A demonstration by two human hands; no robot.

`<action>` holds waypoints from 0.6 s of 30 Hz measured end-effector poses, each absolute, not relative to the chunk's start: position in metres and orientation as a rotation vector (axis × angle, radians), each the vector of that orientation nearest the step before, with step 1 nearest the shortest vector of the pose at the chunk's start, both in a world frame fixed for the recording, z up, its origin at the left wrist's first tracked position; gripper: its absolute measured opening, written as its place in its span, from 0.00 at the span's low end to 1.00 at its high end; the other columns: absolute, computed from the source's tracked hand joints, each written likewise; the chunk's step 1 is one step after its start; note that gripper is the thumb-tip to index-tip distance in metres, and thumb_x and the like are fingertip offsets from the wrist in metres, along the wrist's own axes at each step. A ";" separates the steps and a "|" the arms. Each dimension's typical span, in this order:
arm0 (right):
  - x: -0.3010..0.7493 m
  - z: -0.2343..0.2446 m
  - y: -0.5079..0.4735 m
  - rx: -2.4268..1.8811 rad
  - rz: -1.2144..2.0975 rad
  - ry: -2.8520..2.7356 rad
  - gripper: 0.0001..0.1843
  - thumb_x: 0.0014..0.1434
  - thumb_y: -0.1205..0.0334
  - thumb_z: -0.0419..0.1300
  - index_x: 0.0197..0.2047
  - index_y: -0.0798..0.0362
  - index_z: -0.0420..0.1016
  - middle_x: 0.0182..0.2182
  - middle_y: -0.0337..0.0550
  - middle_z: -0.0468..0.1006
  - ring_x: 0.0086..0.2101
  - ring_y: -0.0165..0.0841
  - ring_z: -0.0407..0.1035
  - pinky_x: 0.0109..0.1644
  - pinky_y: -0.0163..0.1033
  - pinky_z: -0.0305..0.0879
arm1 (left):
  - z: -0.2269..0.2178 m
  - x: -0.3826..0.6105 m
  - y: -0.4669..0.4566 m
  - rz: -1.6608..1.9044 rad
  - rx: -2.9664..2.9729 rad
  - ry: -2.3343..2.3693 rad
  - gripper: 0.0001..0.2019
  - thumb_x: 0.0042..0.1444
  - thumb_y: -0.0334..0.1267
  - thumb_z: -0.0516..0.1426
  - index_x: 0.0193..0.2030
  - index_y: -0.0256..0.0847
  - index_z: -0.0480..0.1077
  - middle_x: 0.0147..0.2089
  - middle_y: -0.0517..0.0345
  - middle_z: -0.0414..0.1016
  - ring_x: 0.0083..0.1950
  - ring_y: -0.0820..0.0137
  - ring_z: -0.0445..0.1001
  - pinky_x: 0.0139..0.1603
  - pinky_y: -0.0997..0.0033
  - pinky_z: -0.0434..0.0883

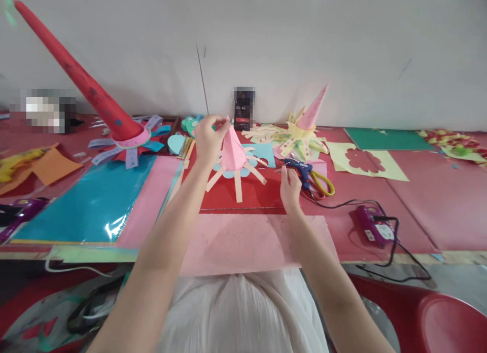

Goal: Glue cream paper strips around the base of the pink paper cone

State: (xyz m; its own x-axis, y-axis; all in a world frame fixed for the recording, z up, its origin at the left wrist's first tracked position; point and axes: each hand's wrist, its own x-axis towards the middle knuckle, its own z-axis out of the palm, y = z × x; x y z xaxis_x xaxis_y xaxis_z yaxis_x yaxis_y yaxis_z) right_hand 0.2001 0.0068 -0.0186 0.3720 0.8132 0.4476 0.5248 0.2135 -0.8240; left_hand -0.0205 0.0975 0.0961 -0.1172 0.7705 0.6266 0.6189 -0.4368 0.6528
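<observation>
My left hand [207,137] pinches the tip of a pink paper cone [233,152], which stands upright. Pale paper strips [238,185] fan out from the cone's base, with light blue rounded paper pieces [228,174] between them. Under it lies a red sheet [256,200]. To the right, my right hand [290,188] has its fingers pressed together; whatever they hold, if anything, is too small to make out. Right beside those fingers lies a blue glue gun [302,171], and scissors with yellow handles [322,184] are just past it.
A tall red paper cone [87,89] leans at left behind a blue sheet [91,201]. Another pink cone [314,109] stands at back right. A phone [242,109] rests against the wall. The glue gun's cord runs to a purple power box [375,226].
</observation>
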 end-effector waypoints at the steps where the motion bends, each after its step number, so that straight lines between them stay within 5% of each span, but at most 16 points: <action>1: 0.201 -0.019 0.007 -1.445 0.308 -1.278 0.22 0.65 0.49 0.45 0.31 0.53 0.72 0.32 0.45 0.76 0.37 0.34 0.70 0.48 0.41 0.62 | 0.101 -0.023 0.098 1.616 1.981 1.567 0.05 0.56 0.39 0.60 0.32 0.41 0.71 0.35 0.59 0.77 0.43 0.69 0.75 0.50 0.70 0.69; 18: 0.205 -0.019 0.009 -1.441 0.359 -1.154 0.23 0.62 0.44 0.46 0.30 0.52 0.70 0.30 0.42 0.75 0.35 0.34 0.69 0.45 0.41 0.63 | 0.130 -0.018 0.096 1.516 2.135 1.287 0.08 0.59 0.43 0.58 0.38 0.42 0.73 0.41 0.58 0.78 0.46 0.69 0.76 0.50 0.73 0.70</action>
